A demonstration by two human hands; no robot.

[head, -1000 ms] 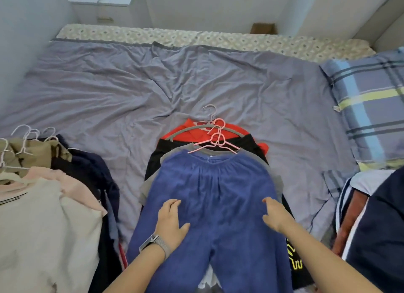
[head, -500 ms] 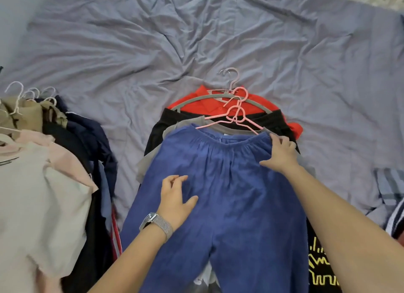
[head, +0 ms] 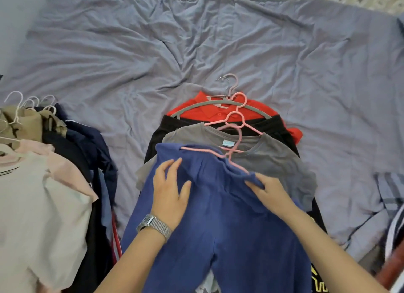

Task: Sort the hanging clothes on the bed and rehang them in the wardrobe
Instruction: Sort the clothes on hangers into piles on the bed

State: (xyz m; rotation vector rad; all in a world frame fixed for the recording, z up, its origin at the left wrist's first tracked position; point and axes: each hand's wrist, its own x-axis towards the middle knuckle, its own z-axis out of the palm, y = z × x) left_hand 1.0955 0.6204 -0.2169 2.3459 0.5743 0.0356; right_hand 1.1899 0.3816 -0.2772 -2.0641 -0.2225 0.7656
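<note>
Blue trousers (head: 218, 216) on a pink hanger (head: 231, 152) top the middle pile on the bed. Under them lie a grey T-shirt (head: 275, 159), a black garment (head: 175, 124) and a red polo shirt (head: 209, 111), each on its own hanger. My left hand (head: 170, 194) rests flat on the trousers near the waistband, fingers straight. My right hand (head: 269, 190) pinches the right end of the waistband, which is folded down off the hanger's arm.
A second pile with white hangers (head: 24, 102) lies at the left: a pale T-shirt (head: 32, 216), pink, olive and navy clothes. The rumpled grey-blue sheet (head: 196, 41) spreads beyond. Striped and dark fabric (head: 393, 227) sits at the right edge.
My right hand has pulled the right end of the waistband down and toward me, baring the pink hanger and the grey T-shirt. My left hand has slid up toward the waistband.
</note>
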